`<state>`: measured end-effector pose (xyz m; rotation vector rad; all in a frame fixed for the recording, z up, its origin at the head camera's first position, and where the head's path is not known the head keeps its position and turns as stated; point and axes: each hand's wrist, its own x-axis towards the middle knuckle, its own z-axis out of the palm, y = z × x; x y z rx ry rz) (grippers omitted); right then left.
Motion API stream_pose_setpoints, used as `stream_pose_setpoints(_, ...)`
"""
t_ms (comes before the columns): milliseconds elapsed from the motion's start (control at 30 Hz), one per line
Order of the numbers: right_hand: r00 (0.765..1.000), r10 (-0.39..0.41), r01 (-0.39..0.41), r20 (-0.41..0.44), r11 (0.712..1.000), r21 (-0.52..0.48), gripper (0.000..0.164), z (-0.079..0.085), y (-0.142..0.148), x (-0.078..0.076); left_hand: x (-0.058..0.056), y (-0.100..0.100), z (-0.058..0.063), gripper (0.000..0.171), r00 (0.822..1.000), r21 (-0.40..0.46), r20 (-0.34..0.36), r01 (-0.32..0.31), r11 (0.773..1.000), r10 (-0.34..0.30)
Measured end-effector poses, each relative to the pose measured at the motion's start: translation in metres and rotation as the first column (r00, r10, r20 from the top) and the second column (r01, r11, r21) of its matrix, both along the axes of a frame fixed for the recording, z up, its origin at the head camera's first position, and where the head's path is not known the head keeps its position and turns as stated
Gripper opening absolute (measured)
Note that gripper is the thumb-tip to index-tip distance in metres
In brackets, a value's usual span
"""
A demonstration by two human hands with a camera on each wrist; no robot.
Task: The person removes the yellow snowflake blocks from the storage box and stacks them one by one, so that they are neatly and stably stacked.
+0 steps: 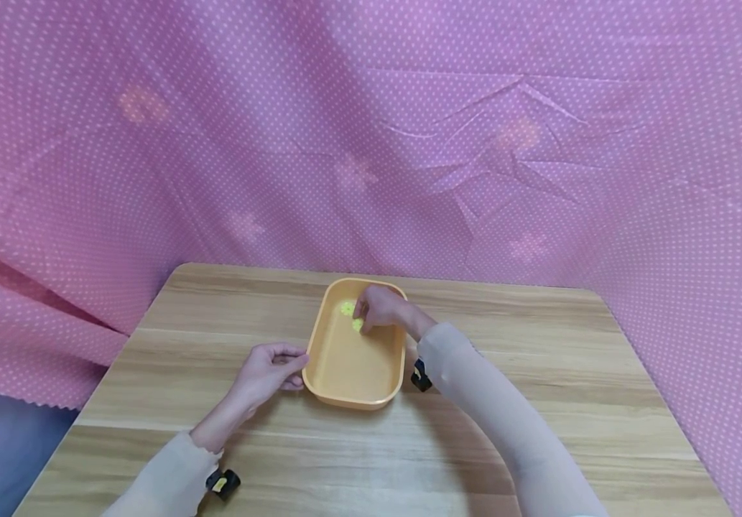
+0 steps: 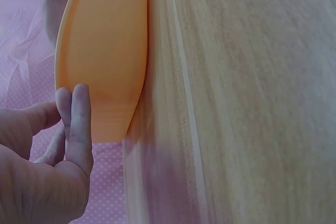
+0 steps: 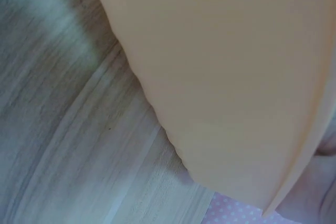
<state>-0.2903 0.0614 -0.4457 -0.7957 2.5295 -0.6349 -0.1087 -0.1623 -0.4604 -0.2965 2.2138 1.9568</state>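
Observation:
An orange-yellow rectangular tray (image 1: 351,366) with rounded corners stands on the wooden table. At its left front rim, my left hand (image 1: 270,375) pinches the edge between thumb and fingers; the left wrist view has these fingers (image 2: 80,114) against the tray's outer wall (image 2: 107,40). My right hand (image 1: 380,307) reaches over the right rim into the tray, fingers bent down around a small yellow flower-like piece (image 1: 358,324). A second yellow piece (image 1: 348,308) lies just beyond it on the tray floor. The tray wall (image 3: 220,77) hides most of the right hand in the right wrist view.
The wooden table (image 1: 539,402) extends on both sides of the tray. A pink dotted curtain (image 1: 371,143) hangs behind and at both sides of it. Small black devices (image 1: 224,483) sit at both wrists.

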Motion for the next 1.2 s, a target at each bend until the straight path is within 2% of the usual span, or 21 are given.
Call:
stream_pose_setpoints(267, 0.999, 0.026, -0.025, -0.027, 1.000, 0.015, 0.028, 0.0003, -0.0004, 0.0015, -0.0005, -0.0009, 0.0009, 0.033, 1.000, 0.004, -0.002, 0.007, 1.000, -0.007)
stream_pose_setpoints(500, 1.000, 0.022, -0.022, 0.000, 1.000, 0.012, 0.029, 0.0009, 0.0000, 0.0013, -0.0012, -0.0010, 0.0008, 0.034, 1.000, 0.001, -0.002, 0.010, 1.000, -0.010)
stream_pose_setpoints(833, 0.998, 0.059, -0.059, 0.029, 0.998, -0.001, 0.029, -0.0026, 0.0008, -0.0014, -0.0017, -0.0008, -0.0003, 0.032, 1.000, -0.001, -0.002, 0.006, 1.000, -0.006)
stream_pose_setpoints(1200, 0.998, 0.060, -0.060, 0.018, 0.998, -0.034, 0.020, 0.0011, 0.0024, -0.0012, -0.0003, -0.0013, 0.0000, 0.034, 1.000, 0.011, -0.012, 0.018, 1.000, -0.018)
